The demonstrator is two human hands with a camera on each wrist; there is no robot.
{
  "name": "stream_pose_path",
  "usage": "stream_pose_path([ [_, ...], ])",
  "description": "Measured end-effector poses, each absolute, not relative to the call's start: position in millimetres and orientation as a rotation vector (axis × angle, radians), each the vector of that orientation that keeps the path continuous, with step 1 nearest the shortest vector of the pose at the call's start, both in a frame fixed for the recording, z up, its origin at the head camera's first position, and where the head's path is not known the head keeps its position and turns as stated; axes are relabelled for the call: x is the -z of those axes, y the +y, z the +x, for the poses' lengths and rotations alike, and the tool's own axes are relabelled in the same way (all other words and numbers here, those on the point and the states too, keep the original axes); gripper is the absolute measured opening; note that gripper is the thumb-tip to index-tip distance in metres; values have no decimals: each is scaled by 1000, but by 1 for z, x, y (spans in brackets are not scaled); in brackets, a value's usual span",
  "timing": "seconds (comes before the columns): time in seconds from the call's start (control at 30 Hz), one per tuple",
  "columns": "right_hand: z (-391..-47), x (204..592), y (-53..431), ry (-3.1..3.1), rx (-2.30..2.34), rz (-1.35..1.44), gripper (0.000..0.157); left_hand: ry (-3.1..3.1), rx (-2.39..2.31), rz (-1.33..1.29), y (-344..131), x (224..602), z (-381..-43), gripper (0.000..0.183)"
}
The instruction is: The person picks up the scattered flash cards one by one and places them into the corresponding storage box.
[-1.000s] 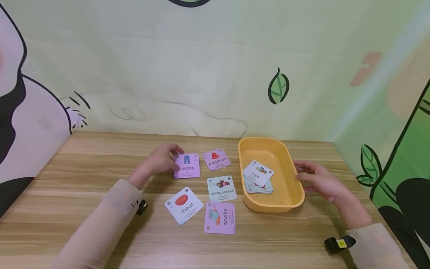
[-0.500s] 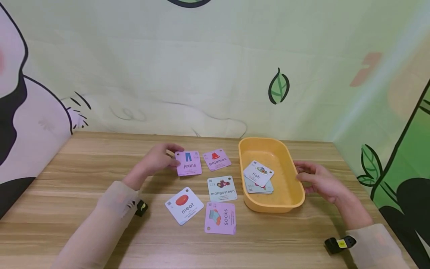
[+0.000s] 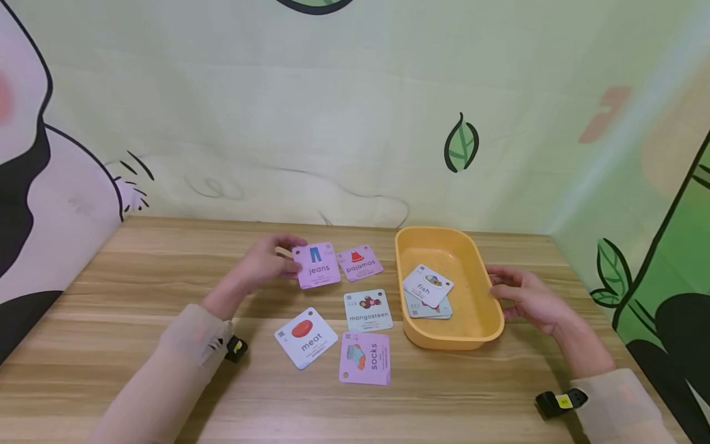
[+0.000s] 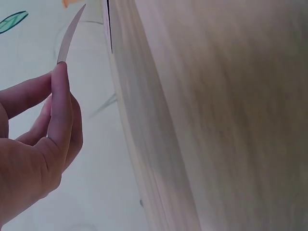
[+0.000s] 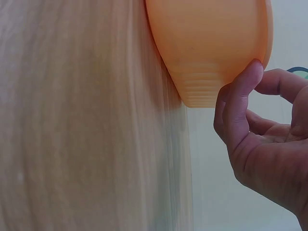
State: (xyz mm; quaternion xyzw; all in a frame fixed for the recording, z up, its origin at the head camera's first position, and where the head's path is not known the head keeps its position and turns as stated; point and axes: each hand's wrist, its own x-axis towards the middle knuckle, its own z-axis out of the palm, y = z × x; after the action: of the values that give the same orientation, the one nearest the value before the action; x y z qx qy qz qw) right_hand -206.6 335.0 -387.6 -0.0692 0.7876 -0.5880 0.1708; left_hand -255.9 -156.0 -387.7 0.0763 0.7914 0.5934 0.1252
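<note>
My left hand (image 3: 265,264) pinches the left edge of a purple card marked "jeans" (image 3: 317,266). In the left wrist view this card (image 4: 71,38) appears nearly edge-on, slightly bent, and raised off the table. To its right lies a purple "pajamas" card (image 3: 360,265). Nearer are the "mangosteen" card (image 3: 368,313), the "meat" card (image 3: 306,339) and the purple "socks" card (image 3: 365,359). My right hand (image 3: 527,299) holds the right rim of a yellow tray (image 3: 481,327), its fingertips (image 5: 254,72) at the rim in the right wrist view. A "fish" card (image 3: 427,286) tops other cards inside.
The wooden table (image 3: 249,394) meets a wall hanging (image 3: 266,111) printed with leaves and cartoon animals along its far edge. Each wrist carries a small black device, such as the right one (image 3: 560,404).
The "jeans" card has risen from the table and shifted right and away with my left hand, now close beside the "pajamas" card. My right hand and the tray stay put.
</note>
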Motion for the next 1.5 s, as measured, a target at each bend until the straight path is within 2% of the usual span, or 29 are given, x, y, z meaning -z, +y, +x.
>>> stream_pose_path([
  [0.63, -208, 391, 337, 2220, 1681, -202, 66, 2093, -1903, 348, -115, 379, -236, 49],
  [1.5, -208, 391, 339, 2222, 1680, -218, 66, 1955, -1850, 436, -24, 377, -229, 49],
])
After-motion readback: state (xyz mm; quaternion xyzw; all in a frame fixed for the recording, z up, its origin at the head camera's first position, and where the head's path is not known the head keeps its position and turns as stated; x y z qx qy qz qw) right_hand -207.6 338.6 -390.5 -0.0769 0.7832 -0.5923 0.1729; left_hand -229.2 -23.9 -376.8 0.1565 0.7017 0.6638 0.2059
